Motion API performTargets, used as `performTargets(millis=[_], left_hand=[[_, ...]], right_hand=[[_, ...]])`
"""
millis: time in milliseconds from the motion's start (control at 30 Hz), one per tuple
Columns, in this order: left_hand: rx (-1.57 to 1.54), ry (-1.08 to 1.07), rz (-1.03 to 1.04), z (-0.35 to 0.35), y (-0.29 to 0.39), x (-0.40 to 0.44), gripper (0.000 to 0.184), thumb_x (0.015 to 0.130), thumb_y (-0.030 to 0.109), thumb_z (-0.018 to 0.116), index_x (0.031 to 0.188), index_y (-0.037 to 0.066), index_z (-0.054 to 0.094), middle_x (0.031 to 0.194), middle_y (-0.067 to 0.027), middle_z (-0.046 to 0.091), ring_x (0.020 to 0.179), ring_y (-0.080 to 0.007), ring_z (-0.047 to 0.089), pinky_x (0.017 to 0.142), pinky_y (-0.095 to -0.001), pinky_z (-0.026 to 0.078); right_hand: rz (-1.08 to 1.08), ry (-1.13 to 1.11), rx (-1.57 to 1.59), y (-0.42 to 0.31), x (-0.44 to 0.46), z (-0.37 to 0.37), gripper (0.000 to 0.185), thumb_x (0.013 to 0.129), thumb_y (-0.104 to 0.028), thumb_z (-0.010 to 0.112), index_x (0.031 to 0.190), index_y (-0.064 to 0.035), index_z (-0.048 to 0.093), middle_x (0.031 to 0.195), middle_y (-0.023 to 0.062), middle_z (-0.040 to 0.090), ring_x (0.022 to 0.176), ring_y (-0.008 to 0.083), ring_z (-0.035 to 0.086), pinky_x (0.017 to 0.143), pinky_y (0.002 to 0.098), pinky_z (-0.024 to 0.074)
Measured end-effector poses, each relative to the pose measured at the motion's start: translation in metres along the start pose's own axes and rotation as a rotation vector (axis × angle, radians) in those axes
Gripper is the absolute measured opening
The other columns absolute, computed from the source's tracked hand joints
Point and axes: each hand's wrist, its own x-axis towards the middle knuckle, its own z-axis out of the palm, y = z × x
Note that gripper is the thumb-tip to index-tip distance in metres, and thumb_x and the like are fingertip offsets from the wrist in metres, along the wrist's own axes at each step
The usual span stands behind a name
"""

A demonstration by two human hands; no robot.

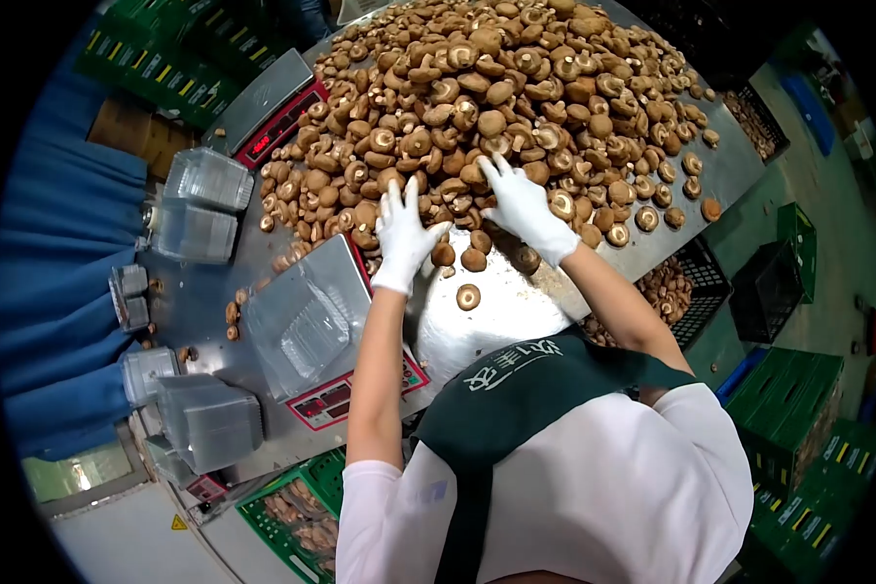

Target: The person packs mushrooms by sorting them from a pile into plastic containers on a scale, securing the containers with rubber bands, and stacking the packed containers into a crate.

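Observation:
A large heap of brown mushrooms [496, 88] covers the far part of the metal table [735, 180]. My left hand [405, 234], in a white glove, lies at the near edge of the heap with its fingers spread against the mushrooms. To its right my right hand [526, 207], gloved too, reaches into the same edge, fingers apart. Between and just below the hands, a few loose mushrooms [468, 296] rest on the shiny metal surface [487, 336]. Beside my left forearm, a clear plastic tray [311, 331] sits on a red-edged scale [311, 407].
Stacks of clear plastic trays [209, 419] stand along the left side. Another scale [280, 125] is at the back left. A black crate of mushrooms [706, 287] sits below the table's right edge. Green crates [784, 399] stand at the lower right, with more at the upper left.

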Motion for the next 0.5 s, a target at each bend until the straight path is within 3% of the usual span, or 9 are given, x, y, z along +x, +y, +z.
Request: performTargets(millis=[100,167,233,333,367,433,500], left_hand=[[0.288,-0.142,-0.037,0.019,0.022,0.005,0.101,0.063,0.060,0.073,0.146,0.025,0.027,0.154,-0.0158,0.010,0.138,-0.0472,0.011,0.107,-0.0654,0.011],[0.280,-0.096,-0.031,0.033,0.024,-0.006,0.099,0.063,0.059,0.074,0.145,0.026,0.029,0.155,-0.0116,0.010,0.140,-0.0410,0.012,0.107,-0.0651,0.011],[0.191,-0.052,-0.028,0.041,0.022,-0.018,0.097,0.062,0.056,0.075,0.143,0.024,0.032,0.155,-0.0087,0.010,0.140,-0.0356,0.016,0.106,-0.0655,0.012],[0.036,0.041,0.037,0.045,0.021,-0.043,0.085,0.063,0.052,0.076,0.135,0.017,0.047,0.154,-0.0133,0.013,0.137,-0.0365,0.022,0.108,-0.0567,0.018],[0.027,0.020,0.042,0.046,0.018,-0.053,0.079,0.063,0.049,0.077,0.129,0.013,0.053,0.153,-0.0174,0.015,0.134,-0.0378,0.026,0.108,-0.0520,0.021],[-0.040,0.027,0.048,0.051,0.023,-0.076,0.073,0.062,0.047,0.078,0.122,0.011,0.057,0.150,-0.0225,0.019,0.131,-0.0388,0.032,0.106,-0.0513,0.024],[-0.061,0.028,0.072,0.065,0.024,-0.102,0.069,0.062,0.040,0.079,0.121,0.013,0.056,0.150,-0.0200,0.020,0.132,-0.0371,0.030,0.106,-0.0534,0.024]], right_hand=[[0.004,-0.079,-0.008,-0.001,0.019,0.021,0.086,0.067,-0.017,0.075,0.141,-0.0140,0.032,0.139,0.0269,0.034,0.102,0.0372,0.055,0.074,0.0419,0.0544],[-0.040,-0.050,-0.014,-0.001,0.015,0.028,0.087,0.065,-0.016,0.075,0.141,-0.0196,0.033,0.140,0.0302,0.030,0.101,0.0378,0.055,0.071,0.0403,0.0550],[-0.087,-0.037,0.066,0.000,0.000,0.026,0.075,0.067,-0.014,0.072,0.134,-0.0193,0.039,0.141,0.0238,0.033,0.103,0.0374,0.053,0.071,0.0403,0.0550],[-0.121,-0.066,0.251,0.006,-0.026,0.029,0.060,0.071,-0.013,0.069,0.126,-0.0186,0.045,0.140,0.0131,0.039,0.109,0.0329,0.050,0.073,0.0398,0.0546],[-0.179,-0.013,0.275,0.009,-0.035,0.036,0.057,0.073,-0.013,0.067,0.126,-0.0183,0.046,0.139,0.0128,0.040,0.108,0.0321,0.051,0.073,0.0396,0.0544],[-0.268,0.064,0.305,0.005,-0.051,0.047,0.051,0.076,-0.013,0.064,0.124,-0.0175,0.049,0.138,0.0126,0.042,0.104,0.0310,0.054,0.071,0.0385,0.0541],[-0.267,-0.094,0.341,0.002,-0.069,0.045,0.053,0.076,-0.014,0.064,0.127,-0.0176,0.048,0.137,0.0140,0.043,0.103,0.0300,0.056,0.069,0.0379,0.0535]])
